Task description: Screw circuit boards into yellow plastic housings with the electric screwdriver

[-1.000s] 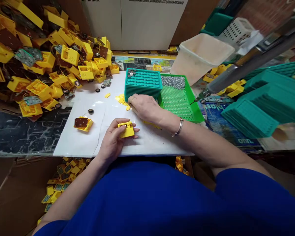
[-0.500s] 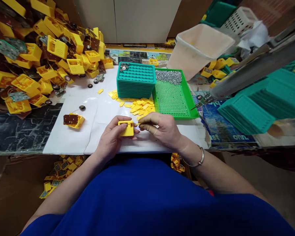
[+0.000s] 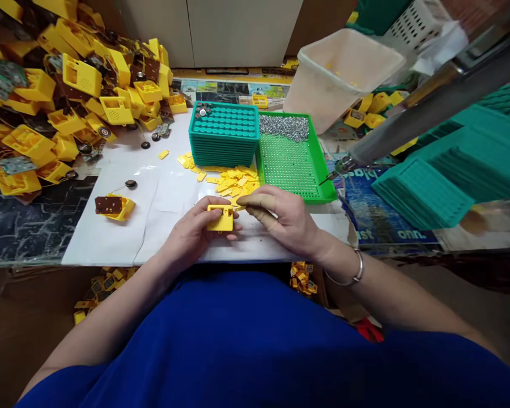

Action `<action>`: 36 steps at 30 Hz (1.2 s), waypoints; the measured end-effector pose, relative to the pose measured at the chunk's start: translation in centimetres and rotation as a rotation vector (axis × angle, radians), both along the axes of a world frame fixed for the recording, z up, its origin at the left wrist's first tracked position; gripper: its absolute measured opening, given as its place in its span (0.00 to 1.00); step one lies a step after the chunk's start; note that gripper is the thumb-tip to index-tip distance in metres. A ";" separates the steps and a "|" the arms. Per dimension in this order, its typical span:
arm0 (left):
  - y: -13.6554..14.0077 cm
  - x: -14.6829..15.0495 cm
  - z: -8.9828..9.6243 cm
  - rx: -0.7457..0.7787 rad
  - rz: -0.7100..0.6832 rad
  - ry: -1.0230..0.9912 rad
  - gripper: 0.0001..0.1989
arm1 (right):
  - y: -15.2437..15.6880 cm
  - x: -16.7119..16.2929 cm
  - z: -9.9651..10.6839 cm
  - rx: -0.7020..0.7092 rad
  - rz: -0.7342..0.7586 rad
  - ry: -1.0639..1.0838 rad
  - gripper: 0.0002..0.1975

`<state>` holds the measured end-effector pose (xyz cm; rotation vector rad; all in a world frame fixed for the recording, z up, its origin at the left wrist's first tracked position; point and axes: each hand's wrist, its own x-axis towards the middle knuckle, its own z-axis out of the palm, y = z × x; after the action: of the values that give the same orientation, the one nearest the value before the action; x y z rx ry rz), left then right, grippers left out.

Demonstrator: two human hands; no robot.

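My left hand (image 3: 195,226) grips a small yellow plastic housing (image 3: 221,219) with a dotted speaker grille and square cut-outs, held just above the white work surface (image 3: 161,232). Close to the housing's right side, my right hand (image 3: 284,218) pinches a small yellow plastic piece (image 3: 239,207), mostly covered by the fingertips. Tan covers wrap the right thumb and forefinger. Behind both hands lies a pile of flat yellow plastic pieces (image 3: 238,182). To the left sits another yellow housing (image 3: 127,209) with a brown circuit board (image 3: 109,205) and a wired round black part (image 3: 131,184).
Stacked teal trays (image 3: 224,136) stand beside a green tray (image 3: 327,190) of small metal screws (image 3: 287,126). A powered screwdriver (image 3: 357,156) slants in from the right. Yellow housings (image 3: 83,76) are heaped at left. A translucent bin (image 3: 310,85) stands behind.
The whole view has shifted slightly, moving the table items leftward. The right fingertips now sit a little higher beside the housing. Both hands keep their hold.
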<state>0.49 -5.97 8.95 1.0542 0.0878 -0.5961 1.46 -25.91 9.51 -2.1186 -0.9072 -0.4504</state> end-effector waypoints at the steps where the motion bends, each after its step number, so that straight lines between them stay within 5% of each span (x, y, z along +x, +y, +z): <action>1: -0.2 -0.2 -0.2 0.001 0.000 -0.025 0.13 | 0.1 -0.2 -0.1 0.082 -0.020 0.138 0.07; 5: -0.6 -0.9 -0.7 0.107 -0.074 -0.218 0.15 | 0.9 -1.0 -0.3 0.250 -0.027 0.428 0.04; 16: -0.5 -1.2 -1.0 0.282 -0.151 -0.419 0.18 | 1.2 -1.1 0.2 0.246 -0.031 0.557 0.03; 20: -0.9 -1.1 -0.8 0.288 -0.108 -0.416 0.15 | 1.5 -1.3 -0.1 0.158 -0.065 0.451 0.01; 23: -1.1 -1.0 -1.0 0.097 -0.080 -0.234 0.13 | 0.7 -1.5 0.3 0.137 -0.100 0.342 0.02; 29: -1.4 -0.4 -0.5 -0.106 -0.145 0.065 0.14 | -5.7 1.7 3.4 0.586 -0.650 -0.330 0.24; 33: -2.4 0.0 0.0 -0.054 -0.179 0.061 0.17 | -9.8 5.6 4.5 0.549 -0.440 0.023 0.14; 36: -3.1 0.1 0.2 0.066 -0.140 0.024 0.12 | -10.7 6.4 4.0 0.592 -0.267 0.212 0.18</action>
<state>0.54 -9.08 9.14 1.1231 0.0551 -0.7362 7.89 -36.59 13.49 -1.6949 -0.3112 -0.5387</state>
